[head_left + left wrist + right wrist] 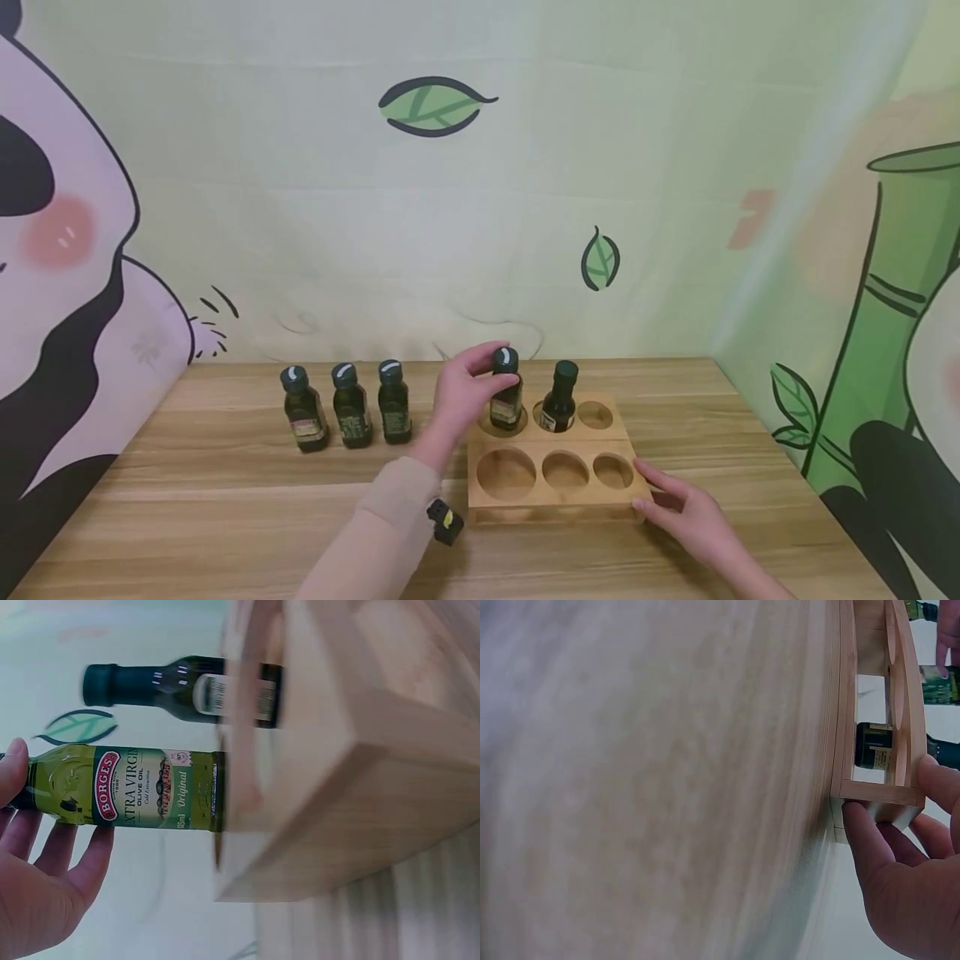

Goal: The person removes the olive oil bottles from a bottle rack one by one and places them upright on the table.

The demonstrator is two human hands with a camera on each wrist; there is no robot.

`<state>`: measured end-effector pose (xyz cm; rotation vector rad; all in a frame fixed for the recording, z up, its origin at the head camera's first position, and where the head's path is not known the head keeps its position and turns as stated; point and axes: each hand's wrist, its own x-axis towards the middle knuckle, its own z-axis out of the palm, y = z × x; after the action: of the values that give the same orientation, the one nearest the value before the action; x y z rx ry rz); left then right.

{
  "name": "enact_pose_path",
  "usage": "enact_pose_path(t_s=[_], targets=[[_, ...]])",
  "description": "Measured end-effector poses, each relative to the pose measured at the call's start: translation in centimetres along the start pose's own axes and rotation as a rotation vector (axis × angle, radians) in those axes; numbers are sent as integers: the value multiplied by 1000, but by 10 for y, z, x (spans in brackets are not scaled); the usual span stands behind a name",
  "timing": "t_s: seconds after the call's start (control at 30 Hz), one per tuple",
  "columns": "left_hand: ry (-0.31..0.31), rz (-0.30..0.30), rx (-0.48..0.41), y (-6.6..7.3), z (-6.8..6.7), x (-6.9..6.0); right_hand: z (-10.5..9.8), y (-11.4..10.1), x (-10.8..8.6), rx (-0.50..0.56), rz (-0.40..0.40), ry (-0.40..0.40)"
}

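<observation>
My left hand (462,396) pinches the dark-capped neck of an olive oil bottle (506,406), upright at the back-left hole of a wooden rack (555,443). In the left wrist view the fingers of that hand (45,892) are round the cap end of the bottle (142,787), its base at the rack's (322,840) top board; how deep it sits cannot be told. A second bottle (559,404) stands in the back-middle hole. My right hand (693,517) grips the rack's front right corner; the right wrist view shows thumb and fingers of this hand (911,892) on its end.
Three similar dark bottles, left (306,417), middle (352,414) and right (394,410), stand in a row on the wooden table (225,517), left of the rack. A printed cloth backdrop (315,208) rises behind the table. The rack's front row has three round holes with nothing in them.
</observation>
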<state>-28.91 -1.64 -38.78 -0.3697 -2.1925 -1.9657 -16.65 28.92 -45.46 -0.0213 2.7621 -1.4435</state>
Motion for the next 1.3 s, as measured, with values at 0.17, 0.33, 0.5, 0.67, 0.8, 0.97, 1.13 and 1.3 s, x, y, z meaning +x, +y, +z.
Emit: enact_pose_path(t_s=[0.17,0.33,0.5,0.67,0.8,0.97,1.13,1.3], targets=[[5,7,-2,16,-5,-3,0,0,0,-6,7,4],[20,14,3,27,-11,-7,0,-1,-1,-16,2,6],[37,-2,11,34,-18,-13,0,-1,0,-16,6,3],[65,-3,24,35,-26,-18,0,-1,0,-15,7,-2],[90,7,54,33,-33,-23,1,-1,0,-17,5,-3],[128,6,72,29,-41,-28,0,1,0,-14,-7,2],[154,-7,80,25,-50,-32,1,2,1,-13,-12,8],[172,-25,105,22,-60,-38,1,2,1,-5,-2,4]])
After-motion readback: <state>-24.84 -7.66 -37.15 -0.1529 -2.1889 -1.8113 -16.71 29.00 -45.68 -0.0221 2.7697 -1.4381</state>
